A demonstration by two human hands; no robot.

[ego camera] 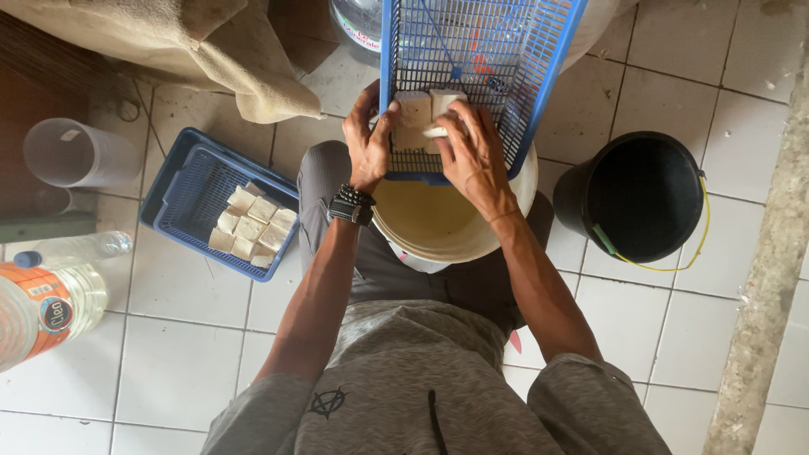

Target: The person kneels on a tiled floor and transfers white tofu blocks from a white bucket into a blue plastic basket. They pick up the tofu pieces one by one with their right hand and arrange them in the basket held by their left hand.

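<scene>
Both hands (421,147) gripping white blocks (425,118) | inside tilted blue basket (480,50) | over bucket (506,211)

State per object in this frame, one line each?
Tilted blue basket: propped over the white bucket, holds pale blocks.
White bucket: open, yellowish liquid inside.
Second blue basket: flat on floor, part-filled with blocks.
Black bucket: upright, open.
Left hand, right hand: gripping blocks.

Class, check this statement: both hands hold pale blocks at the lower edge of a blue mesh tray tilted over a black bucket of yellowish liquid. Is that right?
Not quite. In the head view, the blue mesh tray tilts over a white bucket; the black bucket stands apart. Both the left hand and right hand do hold pale blocks.
</scene>
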